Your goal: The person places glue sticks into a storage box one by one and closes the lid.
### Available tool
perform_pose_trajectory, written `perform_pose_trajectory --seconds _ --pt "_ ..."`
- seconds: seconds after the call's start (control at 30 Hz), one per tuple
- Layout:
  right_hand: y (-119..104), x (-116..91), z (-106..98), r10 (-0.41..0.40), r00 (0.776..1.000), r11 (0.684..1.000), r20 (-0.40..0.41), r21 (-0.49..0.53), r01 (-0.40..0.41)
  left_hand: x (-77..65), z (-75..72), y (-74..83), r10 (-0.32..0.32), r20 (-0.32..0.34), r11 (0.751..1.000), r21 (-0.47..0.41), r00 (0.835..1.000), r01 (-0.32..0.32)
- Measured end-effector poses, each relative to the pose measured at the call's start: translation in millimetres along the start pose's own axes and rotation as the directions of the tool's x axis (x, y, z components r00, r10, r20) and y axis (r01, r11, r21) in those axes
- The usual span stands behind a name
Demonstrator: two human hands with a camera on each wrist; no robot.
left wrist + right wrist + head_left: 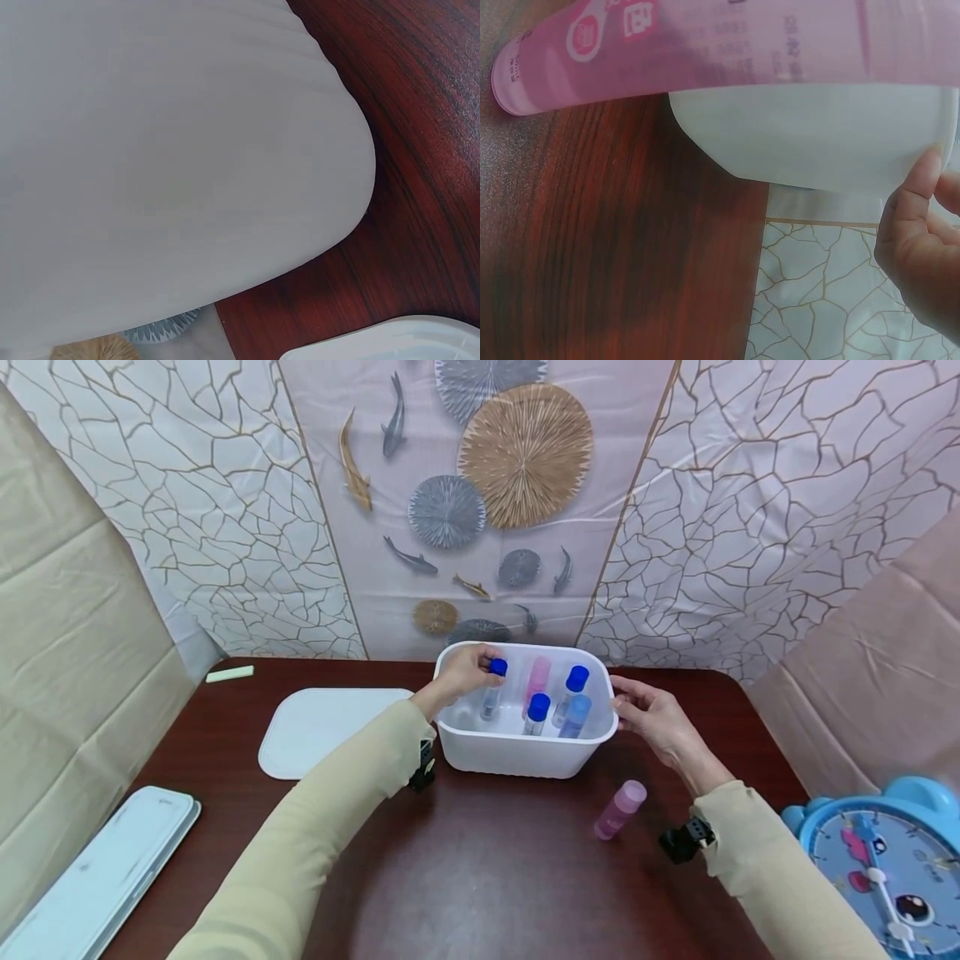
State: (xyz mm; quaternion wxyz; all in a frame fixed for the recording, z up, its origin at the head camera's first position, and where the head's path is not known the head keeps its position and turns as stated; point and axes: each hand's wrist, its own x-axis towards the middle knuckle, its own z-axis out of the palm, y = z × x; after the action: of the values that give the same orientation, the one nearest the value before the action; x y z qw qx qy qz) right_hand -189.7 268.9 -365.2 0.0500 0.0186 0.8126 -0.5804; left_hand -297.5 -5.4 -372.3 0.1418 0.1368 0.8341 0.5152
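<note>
A white plastic bin [517, 757] stands on the dark table with several small capped bottles inside. Over its left end, my left hand [465, 673] pinches the blue cap of a clear bottle [491, 700]. My right hand [660, 720] grips the bin's right rim, thumb and fingers at the edge in the right wrist view. Also inside are a pink bottle [537, 683], a light blue bottle [575, 718] and other blue-capped bottles. A pink bottle [619, 810] stands on the table in front of the right hand. The bin's wall [180, 165] fills the left wrist view.
To the left lies a white rounded lid [330, 727], with a pale green stick [229, 674] behind it. A long white case [97, 868] is at the left edge. A blue cartoon clock [885, 868] stands at the right. Patterned cloth [525, 452] hangs behind the table.
</note>
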Motion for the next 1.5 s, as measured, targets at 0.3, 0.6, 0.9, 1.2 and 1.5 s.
perform_pose_trajectory --seconds 0.3,0.6,0.9,1.2,1.5 --pt "-1 0 -1 0.000 1.000 1.000 0.000 0.000 0.000 -8.7 -6.8 11.9 0.113 -0.129 0.992 0.069 0.985 -0.104" --pt "-2 -2 -5 -0.018 1.000 1.000 0.010 0.011 0.018 -66.1 37.6 58.6 0.392 0.012 0.901 -0.210 0.920 -0.381" --pt "1 1 -2 -0.057 0.998 0.998 0.010 0.007 0.057 -106.9 124.2 37.4 0.313 0.326 0.914 -0.360 0.892 -0.189" --pt "2 0 -3 -0.069 0.998 0.997 0.012 0.039 0.068 -100.8 161.1 23.2 0.267 0.287 0.933 -0.317 0.920 -0.172" --pt "4 0 -1 -0.070 0.997 0.997 0.014 0.029 0.070 -99.1 168.5 19.9 0.252 0.266 0.958 -0.202 0.930 -0.202"
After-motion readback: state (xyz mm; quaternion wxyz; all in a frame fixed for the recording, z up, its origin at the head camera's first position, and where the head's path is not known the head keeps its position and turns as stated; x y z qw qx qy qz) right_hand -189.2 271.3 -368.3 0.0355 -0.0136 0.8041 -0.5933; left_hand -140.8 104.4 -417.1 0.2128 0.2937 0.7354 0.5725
